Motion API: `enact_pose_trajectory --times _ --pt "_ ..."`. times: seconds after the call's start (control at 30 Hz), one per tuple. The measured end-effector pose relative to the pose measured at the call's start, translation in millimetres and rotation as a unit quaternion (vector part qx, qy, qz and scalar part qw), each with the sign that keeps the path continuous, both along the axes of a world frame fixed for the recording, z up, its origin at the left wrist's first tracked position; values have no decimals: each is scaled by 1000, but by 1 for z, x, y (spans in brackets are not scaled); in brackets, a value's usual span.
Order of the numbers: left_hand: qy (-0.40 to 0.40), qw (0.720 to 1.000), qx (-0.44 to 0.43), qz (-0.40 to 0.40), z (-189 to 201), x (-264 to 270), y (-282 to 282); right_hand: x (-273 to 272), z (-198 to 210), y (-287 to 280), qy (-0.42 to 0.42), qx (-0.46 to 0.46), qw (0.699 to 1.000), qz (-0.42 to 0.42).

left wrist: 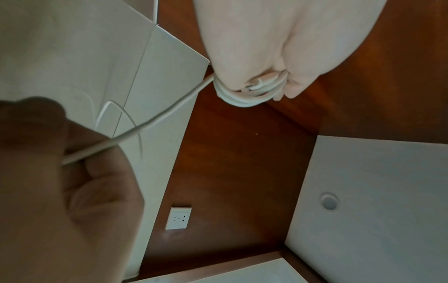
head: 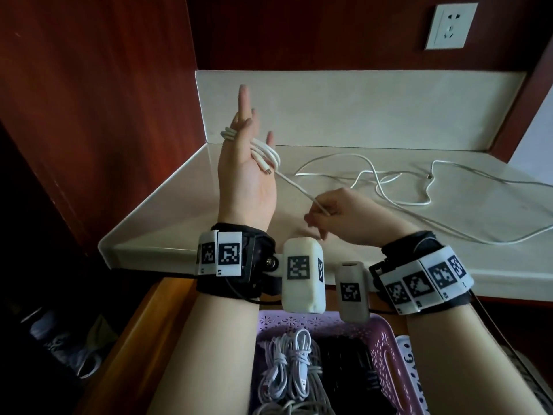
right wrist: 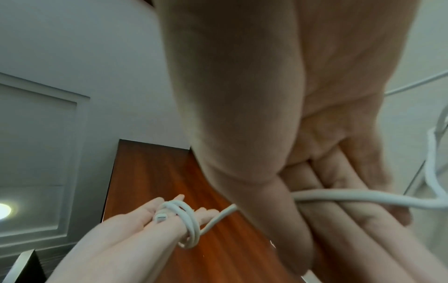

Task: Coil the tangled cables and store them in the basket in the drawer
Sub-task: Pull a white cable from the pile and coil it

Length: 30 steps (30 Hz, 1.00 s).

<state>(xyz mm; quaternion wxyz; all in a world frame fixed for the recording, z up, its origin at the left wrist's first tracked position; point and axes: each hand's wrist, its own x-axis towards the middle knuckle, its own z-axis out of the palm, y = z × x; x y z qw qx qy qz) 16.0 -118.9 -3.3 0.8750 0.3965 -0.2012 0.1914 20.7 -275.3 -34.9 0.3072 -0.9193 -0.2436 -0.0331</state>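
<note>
My left hand (head: 248, 136) is raised palm towards me over the countertop's left end, fingers straight. A white cable (head: 266, 151) is wound in a few loops round its fingers and thumb, and the plug end lies on the palm. In the right wrist view the loops (right wrist: 186, 220) circle the spread fingers. From the coil a taut stretch (left wrist: 157, 118) runs down to my right hand (head: 320, 211), which pinches it between thumb and fingers. The rest of the cable trails in loose curves (head: 374, 181) across the counter. A purple basket (head: 386, 348) sits in the open drawer (head: 143, 339) below, holding coiled cables (head: 287, 369).
The pale countertop (head: 209, 220) has a raised back edge and dark wood panels behind and to the left. A wall socket (head: 452, 25) is at the upper right. Shoes (head: 59, 339) lie on the floor at left. A white patterned object (head: 410, 369) lies right of the basket.
</note>
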Motion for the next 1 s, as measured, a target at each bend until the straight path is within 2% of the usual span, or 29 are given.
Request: enact_pose_trajectory --times 0.13,0.23,0.3,0.43,0.57,0.73,0.8,0.87,0.93,1.0 --pt "41 996 -23 81 6 3 -1 5 -2 -9 13 -41 999 -22" --pt "24 992 -3 126 3 8 10 10 -1 -26 10 -92 994 -63" --pt "22 989 -7 144 0 9 16 11 2 -34 -8 -56 995 -82" --pt "52 985 -14 166 -7 10 13 0 17 -37 -48 96 990 -97" --pt "46 980 45 187 -10 10 3 -16 27 -38 -35 145 989 -23" --pt "68 977 76 188 -18 13 -8 -22 33 -44 35 92 994 53" --pt "72 969 123 202 -22 17 -10 -24 35 -43 30 109 991 66" --pt "63 955 211 201 -27 21 -12 -25 36 -43 12 161 984 75" --pt "48 925 328 184 -29 21 -17 -24 38 -46 -5 221 972 80" --pt "22 910 390 141 -31 19 -25 -21 37 -49 -25 262 962 67"
